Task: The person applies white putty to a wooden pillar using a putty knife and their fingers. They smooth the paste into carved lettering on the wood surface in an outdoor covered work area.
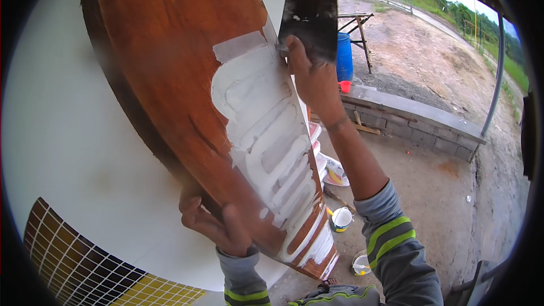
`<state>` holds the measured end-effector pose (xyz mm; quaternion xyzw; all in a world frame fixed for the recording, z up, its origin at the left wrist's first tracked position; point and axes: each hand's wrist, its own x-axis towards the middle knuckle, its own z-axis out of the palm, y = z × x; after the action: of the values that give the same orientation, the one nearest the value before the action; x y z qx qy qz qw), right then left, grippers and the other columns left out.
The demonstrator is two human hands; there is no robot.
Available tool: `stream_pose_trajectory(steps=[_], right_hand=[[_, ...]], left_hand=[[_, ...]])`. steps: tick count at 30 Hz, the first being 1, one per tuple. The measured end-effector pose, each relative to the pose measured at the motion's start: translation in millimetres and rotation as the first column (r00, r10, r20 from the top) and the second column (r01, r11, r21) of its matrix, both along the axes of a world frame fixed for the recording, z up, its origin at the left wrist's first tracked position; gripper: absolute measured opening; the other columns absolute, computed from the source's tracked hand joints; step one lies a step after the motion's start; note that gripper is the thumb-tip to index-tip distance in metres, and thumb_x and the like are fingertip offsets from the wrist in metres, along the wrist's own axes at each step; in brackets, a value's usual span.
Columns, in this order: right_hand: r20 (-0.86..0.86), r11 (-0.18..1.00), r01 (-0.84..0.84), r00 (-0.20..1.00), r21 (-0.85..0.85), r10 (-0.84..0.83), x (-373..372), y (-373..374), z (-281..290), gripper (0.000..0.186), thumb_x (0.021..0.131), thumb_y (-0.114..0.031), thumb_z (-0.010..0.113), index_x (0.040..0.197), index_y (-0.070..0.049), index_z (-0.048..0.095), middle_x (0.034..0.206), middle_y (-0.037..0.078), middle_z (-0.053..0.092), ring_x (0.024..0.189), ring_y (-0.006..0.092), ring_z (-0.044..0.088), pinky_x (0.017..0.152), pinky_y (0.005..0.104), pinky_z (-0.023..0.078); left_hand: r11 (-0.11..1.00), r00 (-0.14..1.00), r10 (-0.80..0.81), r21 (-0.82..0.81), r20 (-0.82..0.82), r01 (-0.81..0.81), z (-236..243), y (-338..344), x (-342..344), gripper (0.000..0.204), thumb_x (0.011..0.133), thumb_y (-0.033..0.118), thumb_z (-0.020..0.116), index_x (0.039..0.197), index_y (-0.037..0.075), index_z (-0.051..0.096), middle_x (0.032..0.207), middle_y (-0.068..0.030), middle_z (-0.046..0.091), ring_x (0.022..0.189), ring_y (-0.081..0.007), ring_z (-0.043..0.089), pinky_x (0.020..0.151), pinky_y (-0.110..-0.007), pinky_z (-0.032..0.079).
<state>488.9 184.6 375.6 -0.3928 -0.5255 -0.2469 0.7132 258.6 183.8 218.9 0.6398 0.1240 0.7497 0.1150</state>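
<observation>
A long reddish-brown board (164,51), wood-like and tapering toward me, stretches in front of a white wall surface. Thick white paste (266,119) covers its right side in wavy, uneven strokes, with brown showing through near the lower end. My right hand (314,82) is closed on a dark, flat rectangular plate (310,20), its thumb lying over the near edge. That plate is held beside the board's right edge, close to the top of the paste. At the board's lower left edge, my left hand (221,224) grips with curled fingers; some fingertips are hidden.
Grid-patterned tiles (85,255) run along the lower left. To the right are a low block wall (413,122), a blue barrel (344,56) and a red scoop-like container (344,86). White buckets (341,219) and bags (334,171) stand on the concrete floor below.
</observation>
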Motion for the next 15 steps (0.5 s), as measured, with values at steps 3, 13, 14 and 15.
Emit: stream_pose_trajectory(steps=[3, 13, 14, 15], right_hand=[[-0.153, 0.989, -0.123, 0.982, -0.081, 0.109, -5, -5, 1, 0.043, 0.099, -0.037, 0.053, 0.076, -0.001, 0.060, 0.062, 0.003, 0.057, 0.060, 0.0121, 0.053, 0.059, 0.0298, 0.042], [-0.191, 0.987, -0.076, 0.980, -0.141, 0.049, -11, -17, -3, 0.025, 0.096, -0.022, 0.053, 0.097, 0.001, 0.061, 0.075, 0.015, 0.064, 0.064, 0.0239, 0.058, 0.063, 0.0374, 0.046], [-0.195, 0.983, -0.080, 0.980, -0.164, 0.047, -11, -18, -3, 0.025, 0.096, -0.022, 0.053, 0.097, 0.001, 0.061, 0.074, 0.015, 0.063, 0.064, 0.0235, 0.058, 0.063, 0.0372, 0.046], [-0.196, 0.983, -0.079, 0.980, -0.165, 0.046, -11, -17, -3, 0.025, 0.096, -0.022, 0.053, 0.097, 0.001, 0.061, 0.074, 0.015, 0.063, 0.064, 0.0235, 0.058, 0.063, 0.0372, 0.046]], left_hand=[[1.000, 1.000, 0.019, -0.024, -0.014, -0.019, 0, 0, -2, 0.052, 0.094, 0.027, 0.054, 0.131, 0.001, 0.028, 0.139, -0.0251, 0.031, 0.128, -0.0356, 0.036, 0.107, -0.050, 0.033], [0.999, 0.999, 0.029, 0.024, -0.042, -0.028, 0, 3, -4, 0.050, 0.094, 0.026, 0.053, 0.131, 0.003, 0.028, 0.140, -0.0249, 0.030, 0.129, -0.0354, 0.036, 0.108, -0.050, 0.033], [0.999, 0.998, 0.034, 0.028, -0.045, -0.033, 1, 3, -4, 0.050, 0.094, 0.026, 0.053, 0.131, 0.003, 0.028, 0.140, -0.0248, 0.030, 0.129, -0.0355, 0.036, 0.108, -0.050, 0.033], [0.999, 0.998, 0.033, 0.027, -0.046, -0.032, 0, 4, -4, 0.050, 0.094, 0.026, 0.053, 0.131, 0.003, 0.028, 0.140, -0.0248, 0.030, 0.129, -0.0355, 0.036, 0.108, -0.050, 0.033]])
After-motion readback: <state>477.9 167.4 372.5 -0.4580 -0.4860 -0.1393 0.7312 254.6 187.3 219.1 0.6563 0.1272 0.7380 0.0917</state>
